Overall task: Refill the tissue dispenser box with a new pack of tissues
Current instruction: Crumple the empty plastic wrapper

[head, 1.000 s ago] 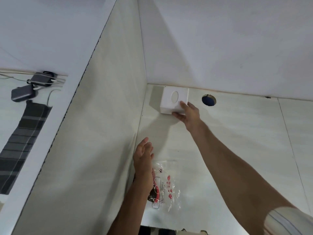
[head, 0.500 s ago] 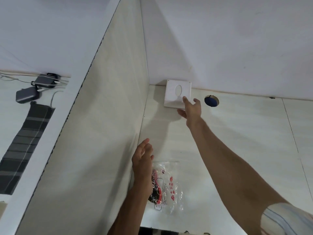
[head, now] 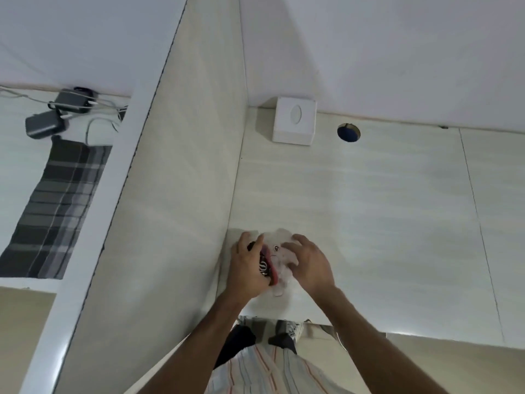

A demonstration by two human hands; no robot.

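Both hands grip the crumpled plastic wrapper (head: 279, 261) near the desk's (head: 369, 223) front-left corner: left hand (head: 248, 268), right hand (head: 308, 264). Wrapper print blurred, mostly hidden. Tissue dispenser box (head: 295, 120) stands untouched in the far-left corner.

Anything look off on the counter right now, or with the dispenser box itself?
Mostly fine. The dispenser box sits upright in the back corner, its oval slot showing no tissue. Both hands crumple the plastic wrapper near the counter's front edge.
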